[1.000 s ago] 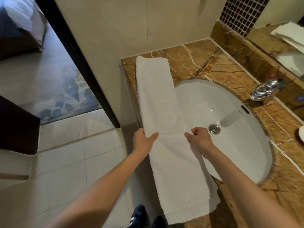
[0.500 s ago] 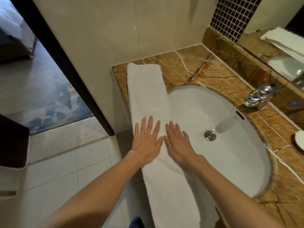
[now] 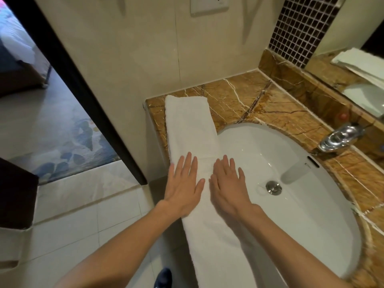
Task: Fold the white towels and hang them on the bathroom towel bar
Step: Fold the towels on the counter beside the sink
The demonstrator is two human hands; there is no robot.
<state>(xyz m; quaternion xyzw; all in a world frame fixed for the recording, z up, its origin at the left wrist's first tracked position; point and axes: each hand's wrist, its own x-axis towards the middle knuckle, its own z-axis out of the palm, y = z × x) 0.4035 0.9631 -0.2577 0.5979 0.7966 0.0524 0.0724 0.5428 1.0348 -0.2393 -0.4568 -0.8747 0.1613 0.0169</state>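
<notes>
Brown marble desk in a bathroom, and the white towel lies along its left edge, folded into a long strip that crosses the white basin's left rim. The left hand and right hand press flat on it side by side, fingers straight, gripping nothing. A chrome faucet sits beyond. The tiny mark by the overflow slot is too small to read.

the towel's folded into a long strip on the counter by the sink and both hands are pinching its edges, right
Not pinching. The head view shows the left hand and right hand lying flat, fingers straight, on top of the towel. The rest stands: it is a long folded strip on the counter by the sink.
</notes>
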